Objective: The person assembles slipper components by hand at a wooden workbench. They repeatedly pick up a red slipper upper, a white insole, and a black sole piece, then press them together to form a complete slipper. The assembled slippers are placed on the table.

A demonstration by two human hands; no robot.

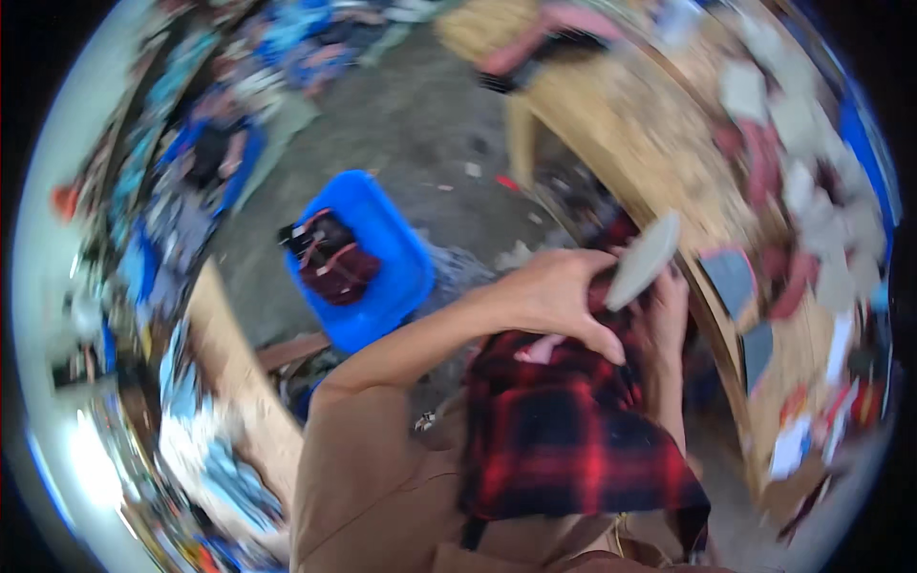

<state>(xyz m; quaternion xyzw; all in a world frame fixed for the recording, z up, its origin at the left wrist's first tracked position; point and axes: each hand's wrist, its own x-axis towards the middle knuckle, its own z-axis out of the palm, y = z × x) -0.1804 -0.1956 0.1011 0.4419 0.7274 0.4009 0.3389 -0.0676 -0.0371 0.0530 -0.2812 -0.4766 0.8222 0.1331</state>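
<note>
Blur from motion softens most details. In front of my lap, my left hand (pixel 562 289) curves around a dark red piece, its thumb stretched down and apart from the fingers. A pale grey, sole-shaped oval (pixel 646 260) stands tilted up against that piece, so together they look like a shoe. On the far side of the oval, my right hand (pixel 666 310) grips it from the right, with its fingers partly hidden. A red-and-black plaid cloth (pixel 583 430) covers my lap below both hands, with a small pink scrap (pixel 540 350) on it.
On the floor to the left is a blue tub (pixel 406 229) holding dark red and black pieces (pixel 334 267). A wooden bench (pixel 630 124) curves along the right, bearing grey pads (pixel 728 280) and several pale and dark red objects (pixel 793 220). Cluttered shelves line the left.
</note>
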